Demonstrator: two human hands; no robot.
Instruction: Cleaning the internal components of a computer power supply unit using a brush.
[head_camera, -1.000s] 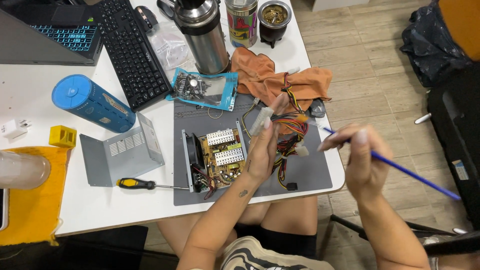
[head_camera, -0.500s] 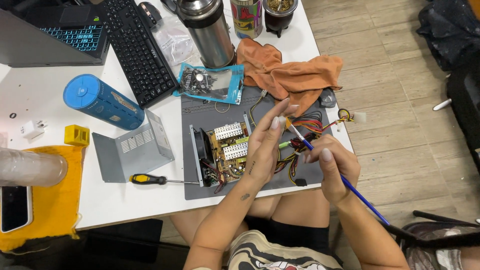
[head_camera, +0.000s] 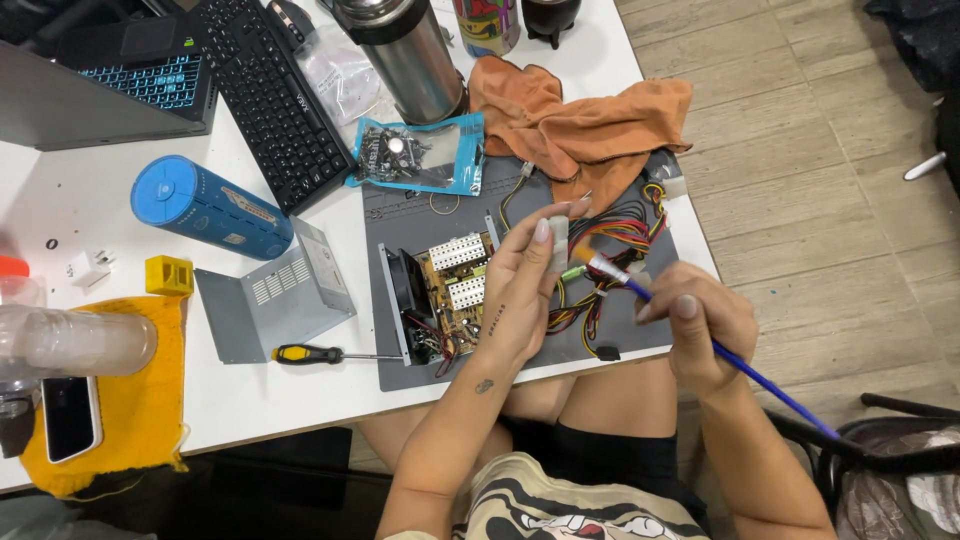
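My left hand (head_camera: 522, 290) grips a white cable connector (head_camera: 558, 242) above the open power supply (head_camera: 440, 295). My right hand (head_camera: 700, 325) is closed around a blue-handled paintbrush (head_camera: 740, 365), whose bristle tip (head_camera: 588, 257) is right beside the connector. A bundle of coloured wires (head_camera: 610, 230) runs from the power supply across the grey mat (head_camera: 640, 300). The circuit board with white heat sinks shows to the left of my left hand.
A metal cover (head_camera: 270, 295), a yellow-handled screwdriver (head_camera: 310, 354), a blue cylinder (head_camera: 205, 208), a bag of screws (head_camera: 420, 152), an orange cloth (head_camera: 580, 125), a steel flask (head_camera: 405, 55), a keyboard (head_camera: 265, 95) and a laptop (head_camera: 100, 85) are on the white table (head_camera: 100, 200). A phone (head_camera: 68, 418) lies on yellow cloth.
My right hand has brought the brush in from the right toward the connector. My left hand stays on the connector, which sits a little lower. The view has shifted slightly.
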